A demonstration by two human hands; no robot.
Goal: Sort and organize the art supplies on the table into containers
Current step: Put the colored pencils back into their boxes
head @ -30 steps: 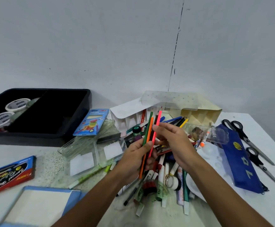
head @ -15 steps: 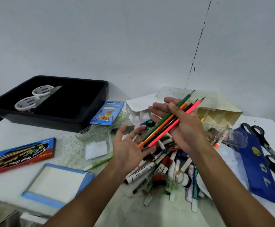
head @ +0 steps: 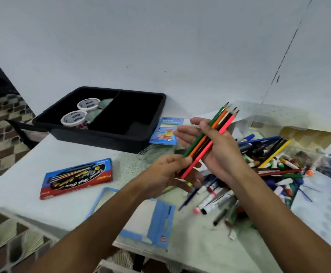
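A bunch of several coloured pencils (head: 209, 138), green, orange, dark and pink, slants up to the right with tips uppermost. It lies across the straight fingers and palm of my right hand (head: 217, 148). My left hand (head: 170, 172) pinches the pencils' lower ends between thumb and fingers. Under and right of my hands lies a loose pile of markers, pens and pencils (head: 269, 164). A black two-part tray (head: 109, 138) stands at the back left, with two white tubs (head: 74, 118) in its left half and its right half bare.
A red pencil box (head: 76, 178) lies flat at the left. A shallow blue-edged box (head: 160, 217) sits near the table's front edge. A blue neon pack (head: 164, 131) leans by the tray. Clear plastic and a cream carton (head: 308, 134) stand behind the pile.
The view has swung left and down. My left hand, open and apart half a second ago, has come back up and taken the pencils' lower ends. The right hand still carries them.
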